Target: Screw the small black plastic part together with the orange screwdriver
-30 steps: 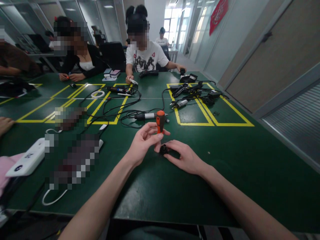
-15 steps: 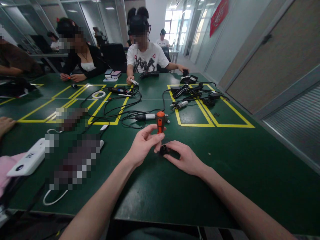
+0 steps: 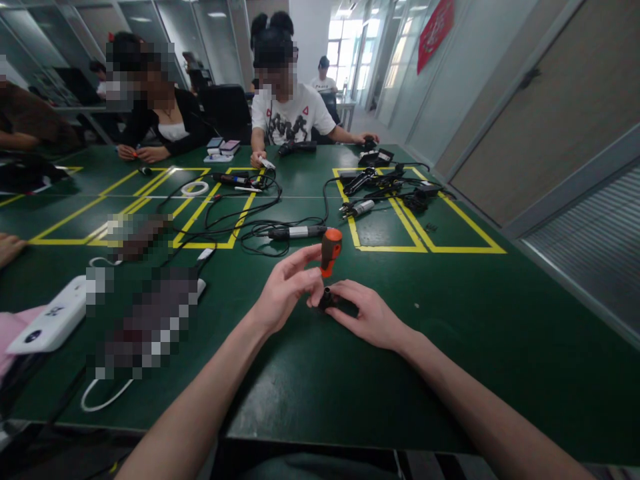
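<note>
While the right hand (image 3: 367, 312) is pinching a black cylindrical part (image 3: 327, 297) on the surface (image 3: 330, 400), the left hand (image 3: 290, 287), grip unclear, is touching a tilted screwdriver handle (image 3: 331, 252) above; probably light and rigid, it is offering its grey sides (image 3: 327, 249) for holding.

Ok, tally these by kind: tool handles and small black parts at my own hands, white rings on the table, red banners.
Orange-and-dark tool handle at the left hand: 1
Small black part at the right hand: 1
White ring on the table: 1
Red banner: 1
Total: 4
</note>
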{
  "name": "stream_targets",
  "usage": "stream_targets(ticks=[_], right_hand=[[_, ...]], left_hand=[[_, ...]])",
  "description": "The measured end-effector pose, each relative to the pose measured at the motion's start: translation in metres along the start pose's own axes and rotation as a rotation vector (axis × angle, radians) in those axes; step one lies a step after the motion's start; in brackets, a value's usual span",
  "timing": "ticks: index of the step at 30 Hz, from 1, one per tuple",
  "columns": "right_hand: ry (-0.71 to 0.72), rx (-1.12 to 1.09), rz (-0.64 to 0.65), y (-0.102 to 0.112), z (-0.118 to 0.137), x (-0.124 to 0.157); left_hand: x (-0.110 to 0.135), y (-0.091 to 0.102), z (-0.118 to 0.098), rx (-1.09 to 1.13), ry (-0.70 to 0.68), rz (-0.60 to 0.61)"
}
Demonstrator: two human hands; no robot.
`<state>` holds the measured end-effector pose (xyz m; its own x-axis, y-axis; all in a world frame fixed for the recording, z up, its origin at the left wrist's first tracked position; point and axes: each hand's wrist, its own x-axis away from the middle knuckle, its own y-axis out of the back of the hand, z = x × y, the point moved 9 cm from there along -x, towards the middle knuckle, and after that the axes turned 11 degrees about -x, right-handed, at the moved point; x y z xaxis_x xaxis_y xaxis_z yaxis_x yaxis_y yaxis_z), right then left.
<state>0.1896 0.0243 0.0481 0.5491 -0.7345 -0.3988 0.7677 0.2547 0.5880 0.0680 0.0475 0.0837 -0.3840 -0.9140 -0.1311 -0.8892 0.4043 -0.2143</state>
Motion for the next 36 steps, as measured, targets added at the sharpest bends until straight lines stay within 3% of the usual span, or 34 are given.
stream_targets(ticks=[5,12,23,31,36], right_hand=[[0.004,-0.015,0.006,0.0002,0.0001,-0.0006],[-0.02,-0.03,0.006,-0.0002,-0.0009,-0.0004],[-0.034,-0.025,0.031,-0.0008,-0.002,-0.0005],[-0.007,-0.012,0.007,-0.001,-0.0015,0.0004],[-0.01,-0.023,0.006,-0.0004,-0.0017,0.0008]], left_hand=[[-0.0027,0.0017,0.0031,-0.118,0.006,-0.018],[-0.0024,-0.002,0.0008,-0.098,-0.002,0.035],[-0.0024,0.0065,-0.0023,-0.185,-0.011,-0.04],[-0.0009,-0.0001,-0.0013,-0.1,-0.005,0.04],[0.0001,-0.0002,-0.0023,-0.083,0.0,0.016]])
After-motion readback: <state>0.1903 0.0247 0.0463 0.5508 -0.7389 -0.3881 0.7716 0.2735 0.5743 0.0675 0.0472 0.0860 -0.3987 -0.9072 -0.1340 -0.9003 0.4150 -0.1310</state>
